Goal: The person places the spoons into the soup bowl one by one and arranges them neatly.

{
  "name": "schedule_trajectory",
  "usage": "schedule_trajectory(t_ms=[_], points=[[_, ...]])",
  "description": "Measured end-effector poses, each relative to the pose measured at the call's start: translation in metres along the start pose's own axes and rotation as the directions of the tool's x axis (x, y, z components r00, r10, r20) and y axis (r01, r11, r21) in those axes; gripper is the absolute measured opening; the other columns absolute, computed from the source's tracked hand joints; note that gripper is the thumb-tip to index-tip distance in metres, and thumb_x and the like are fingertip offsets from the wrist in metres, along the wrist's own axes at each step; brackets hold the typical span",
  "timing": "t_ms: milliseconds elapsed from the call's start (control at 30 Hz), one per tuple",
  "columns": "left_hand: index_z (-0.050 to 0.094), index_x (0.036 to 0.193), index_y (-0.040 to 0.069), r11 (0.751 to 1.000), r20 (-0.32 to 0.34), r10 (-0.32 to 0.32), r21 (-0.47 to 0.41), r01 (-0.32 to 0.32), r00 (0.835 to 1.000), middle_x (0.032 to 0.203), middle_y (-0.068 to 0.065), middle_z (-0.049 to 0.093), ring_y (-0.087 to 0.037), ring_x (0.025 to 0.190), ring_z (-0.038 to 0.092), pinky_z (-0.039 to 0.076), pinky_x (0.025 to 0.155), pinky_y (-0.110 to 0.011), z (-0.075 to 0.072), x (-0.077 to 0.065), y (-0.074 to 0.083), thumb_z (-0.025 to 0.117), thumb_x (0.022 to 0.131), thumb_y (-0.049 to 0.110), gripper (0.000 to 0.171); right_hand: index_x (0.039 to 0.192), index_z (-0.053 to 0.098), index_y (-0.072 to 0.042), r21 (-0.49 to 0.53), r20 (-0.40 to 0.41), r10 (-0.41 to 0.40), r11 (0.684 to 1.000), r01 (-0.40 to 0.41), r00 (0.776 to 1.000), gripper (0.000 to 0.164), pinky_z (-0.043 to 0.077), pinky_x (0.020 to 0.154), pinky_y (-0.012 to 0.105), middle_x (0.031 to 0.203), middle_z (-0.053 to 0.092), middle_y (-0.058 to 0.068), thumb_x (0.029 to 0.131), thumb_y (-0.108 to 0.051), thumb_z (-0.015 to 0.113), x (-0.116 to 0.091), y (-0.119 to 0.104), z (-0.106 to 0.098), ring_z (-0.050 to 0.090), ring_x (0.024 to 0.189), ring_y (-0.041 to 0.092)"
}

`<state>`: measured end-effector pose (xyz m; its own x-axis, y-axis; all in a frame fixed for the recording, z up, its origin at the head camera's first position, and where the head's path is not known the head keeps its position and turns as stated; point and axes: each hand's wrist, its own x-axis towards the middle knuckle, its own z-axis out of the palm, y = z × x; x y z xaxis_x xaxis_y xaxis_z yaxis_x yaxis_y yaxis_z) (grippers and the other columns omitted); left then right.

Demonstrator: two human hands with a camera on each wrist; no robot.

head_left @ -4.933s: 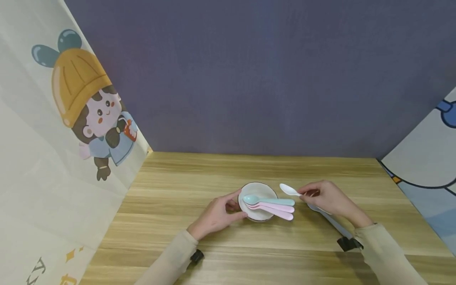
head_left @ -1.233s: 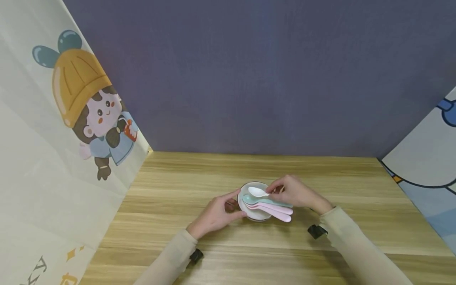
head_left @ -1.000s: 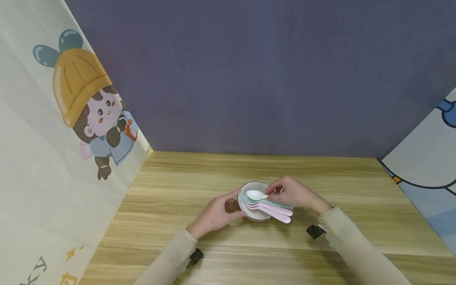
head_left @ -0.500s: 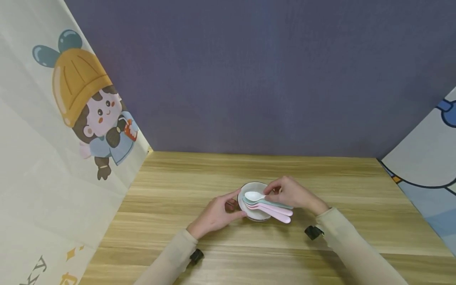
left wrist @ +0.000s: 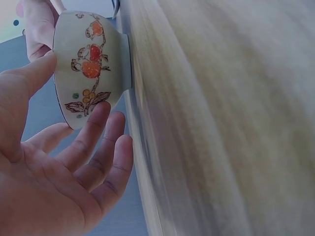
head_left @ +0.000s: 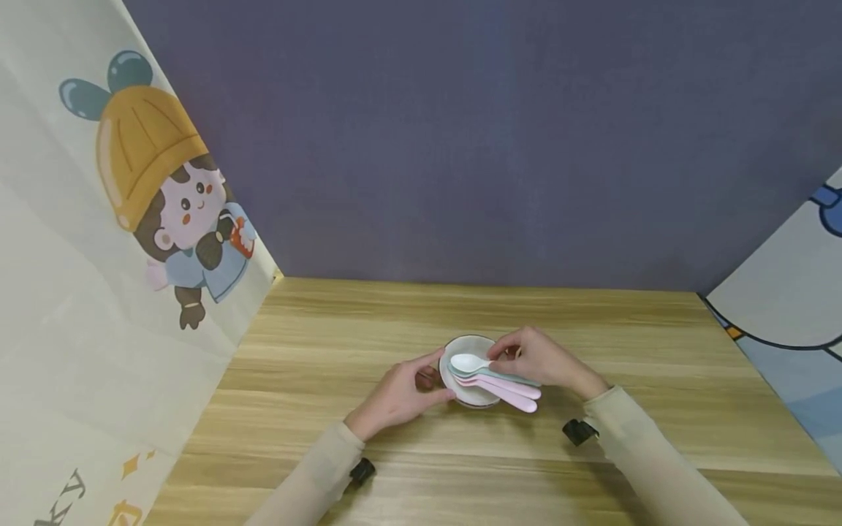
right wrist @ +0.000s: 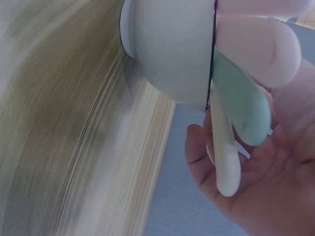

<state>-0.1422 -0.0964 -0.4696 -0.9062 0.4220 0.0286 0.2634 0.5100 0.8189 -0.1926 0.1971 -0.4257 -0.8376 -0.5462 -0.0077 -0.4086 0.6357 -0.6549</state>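
Note:
A small white bowl (head_left: 468, 342) stands on the table; its side shows painted red and orange fruit in the left wrist view. My left hand (head_left: 398, 395) holds it from the left, thumb and fingers spread round the rim. Two pink spoons (head_left: 516, 399) and a mint-green spoon (head_left: 521, 378) lie in the bowl, handles sticking out over the right rim. Between thumb and fingers of my right hand (head_left: 538, 359) is a white spoon (head_left: 468, 363), its bowl end over the mint one. Its pale handle (right wrist: 227, 164) shows beside the mint handle (right wrist: 243, 105) in the right wrist view.
The wood-grain table (head_left: 421, 467) reaches back to a dark blue-grey wall panel (head_left: 421, 146). A white panel with a cartoon figure (head_left: 191, 212) borders the left side, another printed panel (head_left: 783, 285) the right. Black wrist devices (head_left: 579, 431) sit under both sleeves.
From beside the bowl, my right hand has brought the white spoon leftward over it and lowered it onto the mint spoon. In the last half second almost nothing moves. My left hand stays at the bowl.

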Motion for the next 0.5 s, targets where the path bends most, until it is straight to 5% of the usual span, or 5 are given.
schedule_trajectory(t_ms=[500], points=[[0.047,0.163,0.025,1.000,0.011,0.000,-0.004,0.000,1.000,0.113,0.009,0.076,-0.013,0.105,0.070,0.058,0.095,-0.031,-0.0010,-0.0012,0.0003,0.081,0.094,0.047,0.080,0.109,0.084,-0.009,0.038,-0.040,-0.005,0.999,0.007,0.999,0.018,0.053,0.068,0.024,0.100,0.081,-0.001,0.094,-0.020,0.082,-0.0032,0.0043,0.0002,0.065,0.079,0.012]])
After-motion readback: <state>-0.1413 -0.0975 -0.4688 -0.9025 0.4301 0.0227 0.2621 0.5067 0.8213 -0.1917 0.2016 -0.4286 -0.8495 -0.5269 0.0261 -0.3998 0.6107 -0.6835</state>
